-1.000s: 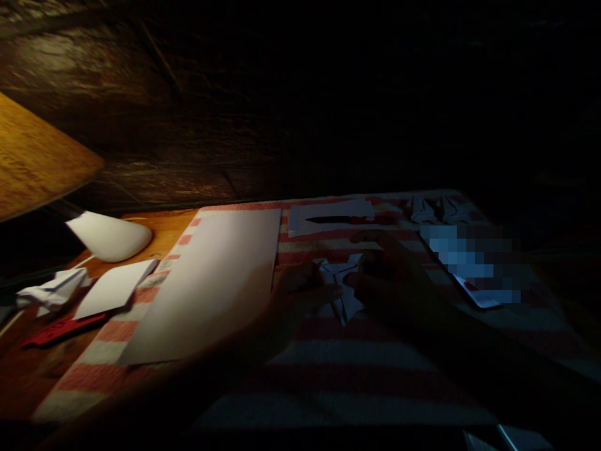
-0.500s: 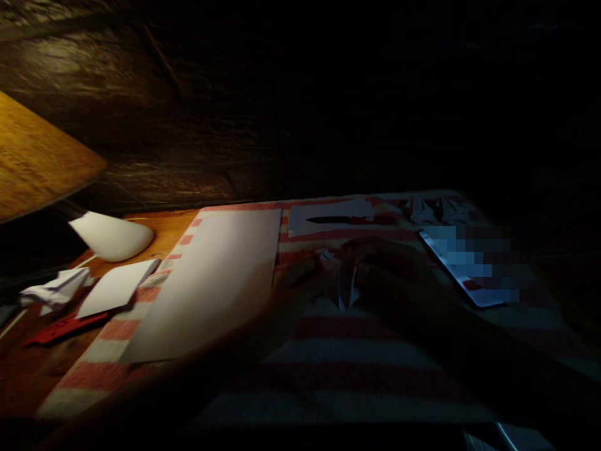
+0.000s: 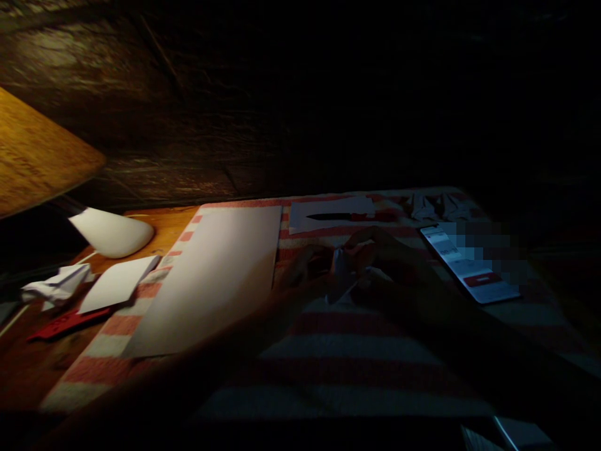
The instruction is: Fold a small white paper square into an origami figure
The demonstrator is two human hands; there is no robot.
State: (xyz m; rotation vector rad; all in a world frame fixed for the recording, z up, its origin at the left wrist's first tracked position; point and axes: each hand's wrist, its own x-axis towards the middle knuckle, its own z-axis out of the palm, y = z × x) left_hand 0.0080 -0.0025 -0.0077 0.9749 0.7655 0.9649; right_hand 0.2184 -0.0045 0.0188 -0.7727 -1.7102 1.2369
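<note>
A small piece of folded white paper is held up between my two hands, above a red-and-white striped cloth. My left hand pinches its left side, and my right hand grips its right side with bent fingers. Deep shadow hides much of the fingers and the exact shape of the folds. Just beyond my hands lies a knife with a dark blade and red handle, resting on a white sheet. To the right of my right hand is a lit phone.
A large white sheet lies left of my hands. Further left stand a lamp base and its shade, with crumpled paper, a white paper stack and a red object. Folded paper shapes sit at the back right.
The folded paper has turned between my hands; its pointed lower end no longer shows the same way. My right-hand fingers have shifted over it. The phone screen shows brighter.
</note>
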